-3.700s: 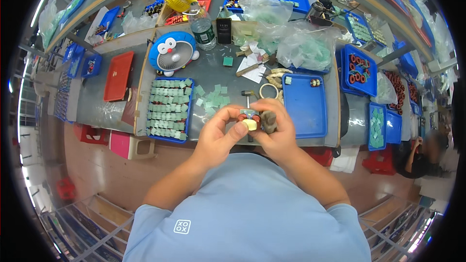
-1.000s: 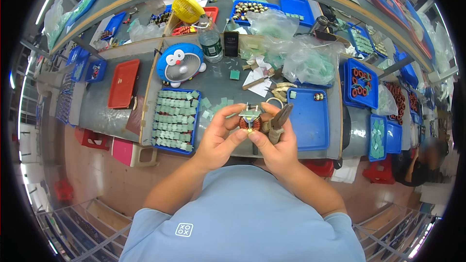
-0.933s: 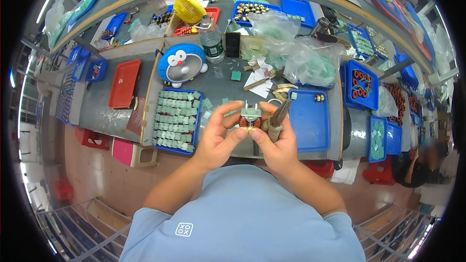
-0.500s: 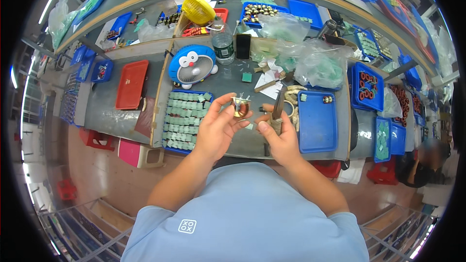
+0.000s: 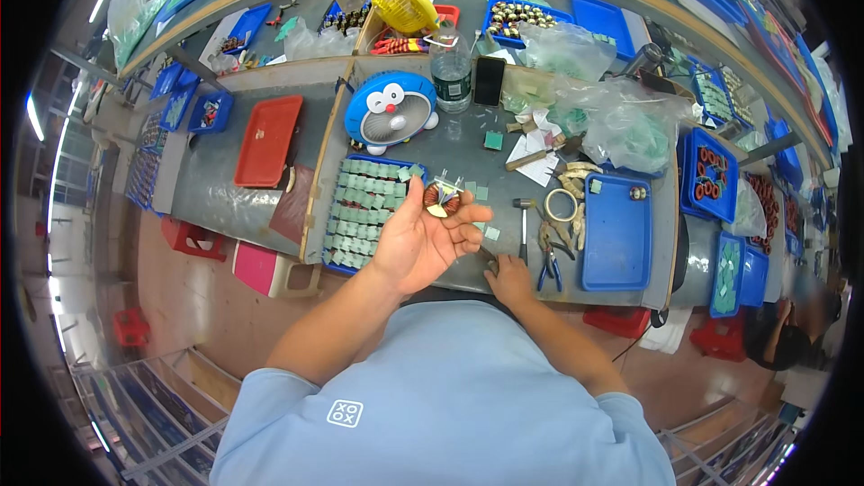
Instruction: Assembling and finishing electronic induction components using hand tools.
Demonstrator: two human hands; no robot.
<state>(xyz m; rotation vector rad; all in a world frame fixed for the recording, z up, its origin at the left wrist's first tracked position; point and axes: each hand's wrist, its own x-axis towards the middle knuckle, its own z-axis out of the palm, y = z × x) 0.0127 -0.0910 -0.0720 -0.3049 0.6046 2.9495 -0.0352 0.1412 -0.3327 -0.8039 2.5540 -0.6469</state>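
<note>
Head view: a copper-wound coil [image 5: 442, 200] sits at the fingertips of the left hand [image 5: 419, 247], pinched between thumb and fingers above the bench [image 5: 463, 275], its metal pins pointing away from the body. The coil is compact, so the pins give its clearest axis. It lies ahead and to the left of the right hand [image 5: 512, 283], which rests low at the bench's near edge; the left hand is the nearer, being the one that holds it. Just left of that hand stands a blue tray of green-topped parts [image 5: 372, 209]; to the right lie a hammer-like tool [image 5: 524, 227], a tape ring [image 5: 561, 205], blue-handled pliers [image 5: 550, 263] and a second blue tray [image 5: 616, 254]. The coil's underside is covered by the fingers. A dark slim thing [image 5: 487, 255] meets the right fingertips, but whether they grip it I cannot tell.
</note>
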